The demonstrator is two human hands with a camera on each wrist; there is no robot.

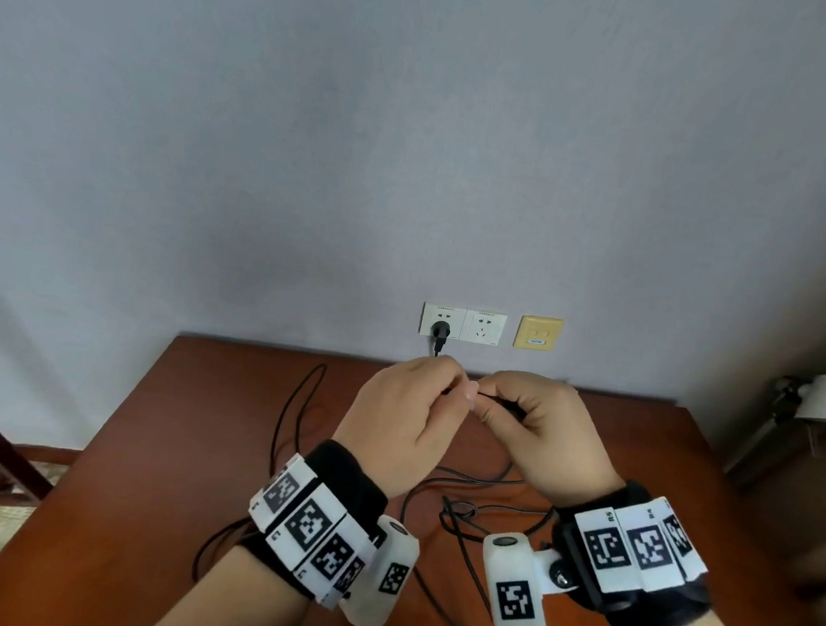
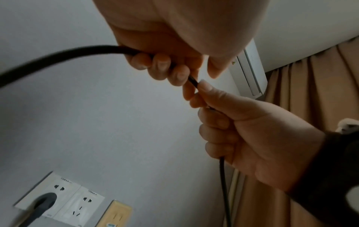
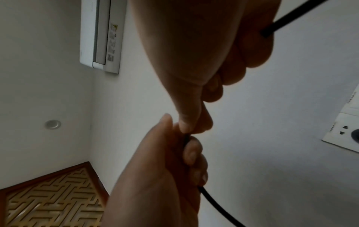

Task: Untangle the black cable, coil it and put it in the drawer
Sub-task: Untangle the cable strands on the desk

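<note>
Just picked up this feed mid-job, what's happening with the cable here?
A person holds the black cable up above the wooden table with both hands close together. The left hand and the right hand each grip it. The rest lies in tangled loops on the table. A black plug sits in the wall socket. No drawer is in view.

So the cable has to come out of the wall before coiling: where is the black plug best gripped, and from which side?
Take the black plug by its round body, pinched on both flanks, coming straight at the white socket from the front. The body stands out from the plate and its cord hangs below, so probably pull by the body, not the cord. Both hands currently hold cable.
</note>
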